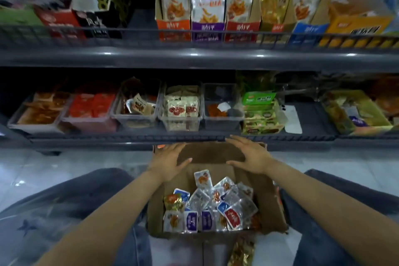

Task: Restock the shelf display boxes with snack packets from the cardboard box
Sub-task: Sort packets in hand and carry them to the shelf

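An open cardboard box point(265, 192) stands on the floor between my knees. Inside lie several small snack packets point(207, 207) in orange, purple, blue, red and gold. My left hand point(168, 163) hovers over the box's far left corner, fingers straight and spread, holding nothing. My right hand point(248, 155) hovers over the far right part of the box, also open and empty. On the upper shelf stand upright display boxes point(208, 2) of matching packets: orange, purple, red, gold and blue.
The lower shelf point(129, 136) holds clear plastic tubs point(180, 112) of small snacks and a green snack carton point(259, 114). A gold packet point(241, 250) lies on the tiled floor in front of the box. My knees flank the box on both sides.
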Demonstrator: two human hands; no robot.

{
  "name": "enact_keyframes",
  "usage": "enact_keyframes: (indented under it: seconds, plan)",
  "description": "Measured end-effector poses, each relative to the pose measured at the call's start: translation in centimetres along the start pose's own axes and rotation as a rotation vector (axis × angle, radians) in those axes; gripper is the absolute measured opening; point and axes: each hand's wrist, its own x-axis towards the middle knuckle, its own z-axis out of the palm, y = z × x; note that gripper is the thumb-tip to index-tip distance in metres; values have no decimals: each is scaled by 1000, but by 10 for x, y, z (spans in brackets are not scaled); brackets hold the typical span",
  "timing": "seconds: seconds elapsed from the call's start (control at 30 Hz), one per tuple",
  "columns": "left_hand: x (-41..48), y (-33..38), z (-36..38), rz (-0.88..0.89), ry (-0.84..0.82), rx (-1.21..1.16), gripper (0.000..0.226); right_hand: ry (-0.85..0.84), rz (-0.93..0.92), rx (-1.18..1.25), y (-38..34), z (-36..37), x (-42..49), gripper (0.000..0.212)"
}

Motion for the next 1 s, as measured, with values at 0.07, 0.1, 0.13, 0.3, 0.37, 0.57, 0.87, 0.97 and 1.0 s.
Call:
enact_keyframes:
  seconds: [0.07, 0.1, 0.13, 0.3, 0.37, 0.57, 0.87, 0.97, 1.0]
  plan:
    - [4, -10, 23, -51, -88, 6, 74, -56, 46, 66, 12, 28, 2, 77]
    - [6, -14, 34, -78, -137, 4, 69, -89, 79, 106, 18, 42, 2, 77]
    - [8, -17, 44, -101, -174, 0, 65, -121, 117, 144, 24, 55, 3, 77]
    - [20, -23, 88, -188, -317, -24, 55, -215, 325, 340, 53, 113, 7, 77]
    - [26, -24, 106, -229, -365, -48, 58, -242, 404, 419, 64, 135, 7, 71]
    - [36, -20, 152, -330, -499, -182, 61, -322, 543, 576, 89, 188, 1, 73]
    - [31, -20, 205, -371, -733, -334, 41, -418, 632, 821, 96, 232, -1, 100]
    - [31, -15, 214, -399, -765, -341, 44, -375, 671, 811, 96, 242, -4, 103]
    - [32, -14, 215, -420, -767, -349, 44, -373, 674, 823, 95, 244, -5, 105]
